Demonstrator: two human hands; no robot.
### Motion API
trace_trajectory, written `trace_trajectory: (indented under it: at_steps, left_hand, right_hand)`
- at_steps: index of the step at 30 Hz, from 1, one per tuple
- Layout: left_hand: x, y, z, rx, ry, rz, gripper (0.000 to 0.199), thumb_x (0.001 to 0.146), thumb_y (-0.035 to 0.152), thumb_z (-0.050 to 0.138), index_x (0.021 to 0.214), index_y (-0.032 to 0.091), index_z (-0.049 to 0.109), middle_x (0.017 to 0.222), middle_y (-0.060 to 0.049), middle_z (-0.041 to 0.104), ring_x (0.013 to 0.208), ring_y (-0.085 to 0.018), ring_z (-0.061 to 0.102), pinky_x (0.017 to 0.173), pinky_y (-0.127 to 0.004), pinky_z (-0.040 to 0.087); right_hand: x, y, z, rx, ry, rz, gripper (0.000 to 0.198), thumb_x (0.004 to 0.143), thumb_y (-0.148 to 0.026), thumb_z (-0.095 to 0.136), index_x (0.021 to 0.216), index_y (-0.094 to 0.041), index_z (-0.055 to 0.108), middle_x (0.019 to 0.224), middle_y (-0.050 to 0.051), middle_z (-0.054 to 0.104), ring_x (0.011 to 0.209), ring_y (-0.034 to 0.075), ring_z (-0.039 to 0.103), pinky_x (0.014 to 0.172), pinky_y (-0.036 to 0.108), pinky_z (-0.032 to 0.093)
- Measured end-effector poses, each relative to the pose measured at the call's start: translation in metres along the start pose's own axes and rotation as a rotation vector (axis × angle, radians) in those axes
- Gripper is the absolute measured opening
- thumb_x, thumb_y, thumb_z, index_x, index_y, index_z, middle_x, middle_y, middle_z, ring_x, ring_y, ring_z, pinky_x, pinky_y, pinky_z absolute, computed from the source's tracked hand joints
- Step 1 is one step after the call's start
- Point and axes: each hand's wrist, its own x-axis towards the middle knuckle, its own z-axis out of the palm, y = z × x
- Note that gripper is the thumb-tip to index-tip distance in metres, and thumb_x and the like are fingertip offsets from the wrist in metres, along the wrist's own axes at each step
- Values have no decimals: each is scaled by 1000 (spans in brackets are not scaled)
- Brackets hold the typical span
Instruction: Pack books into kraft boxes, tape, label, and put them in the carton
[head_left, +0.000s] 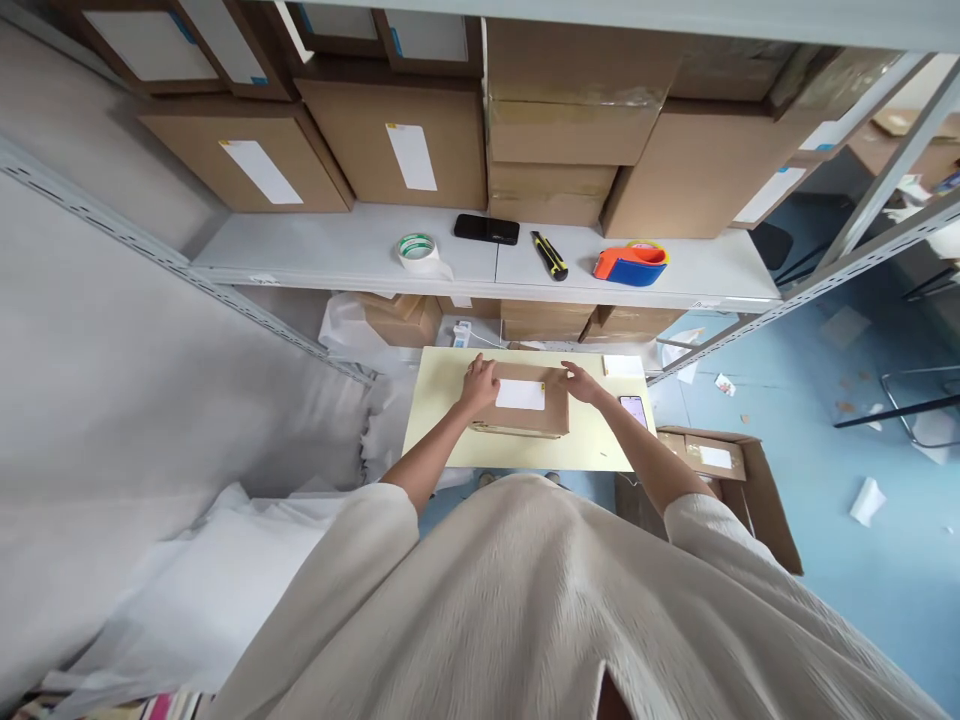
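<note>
A small brown cardboard box with a white label on its upper face rests on a pale yellow table. My left hand grips the box's left end, its fingers bent over the far corner. At the opposite end, my right hand has its fingertips and thumb at the upper right edge, so the box sits between both hands. To the right of that hand lies a phone with a lit screen, and a small stack of white labels is just beyond it.
A grey shelf ahead carries a tape roll, a black phone, a yellow-black utility knife and an orange-blue tape dispenser. Cartons stand behind them. An open carton is low at right; white wrapping lies left.
</note>
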Motion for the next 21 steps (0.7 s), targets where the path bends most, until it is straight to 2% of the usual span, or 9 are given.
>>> trace_trajectory:
  at_steps: [4, 7, 11, 15, 18, 21]
  left_hand:
    - [12, -2, -1, -52, -68, -68, 66, 103, 26, 64, 168, 19, 55, 185, -22, 38, 167, -44, 45, 134, -55, 44]
    - [15, -5, 3, -96, -35, -74, 69, 100, 27, 64, 168, 17, 54, 180, -25, 45, 161, -45, 52, 131, -57, 47]
    - [16, -14, 9, -172, 32, -102, 67, 95, 28, 66, 161, 16, 60, 166, -26, 61, 155, -48, 56, 128, -63, 46]
    - [13, -21, 9, -303, 93, -50, 65, 92, 30, 68, 156, 19, 63, 151, -21, 74, 150, -44, 60, 129, -61, 46]
    - [9, -18, -1, -353, 121, -50, 59, 94, 28, 66, 153, 18, 66, 152, -19, 74, 149, -40, 62, 133, -57, 44]
    - [3, -13, -16, -374, 200, -25, 51, 99, 26, 62, 149, 19, 68, 157, -18, 70, 152, -38, 60, 135, -57, 43]
  right_hand:
    - [1, -7, 10, 71, 78, 91, 87, 91, -42, 84, 170, -18, 56, 148, 21, 75, 130, 36, 75, 114, 49, 62]
    - [-1, -5, 18, 141, 119, 84, 85, 90, -43, 83, 168, -21, 58, 154, 22, 72, 135, 37, 73, 117, 54, 61]
    - [-8, 5, 28, 187, 107, 47, 86, 88, -52, 84, 166, -26, 58, 144, 20, 77, 123, 37, 78, 110, 58, 65]
    - [-14, 11, 34, 182, 95, -8, 93, 85, -57, 84, 168, -28, 55, 134, 17, 79, 114, 35, 79, 105, 60, 67]
    - [-17, 6, 32, 204, 139, -34, 96, 84, -57, 82, 169, -27, 52, 141, 17, 76, 121, 36, 77, 110, 60, 65]
    - [-17, -4, 26, 223, 199, -100, 93, 86, -58, 79, 169, -27, 51, 156, 19, 67, 135, 37, 71, 115, 56, 63]
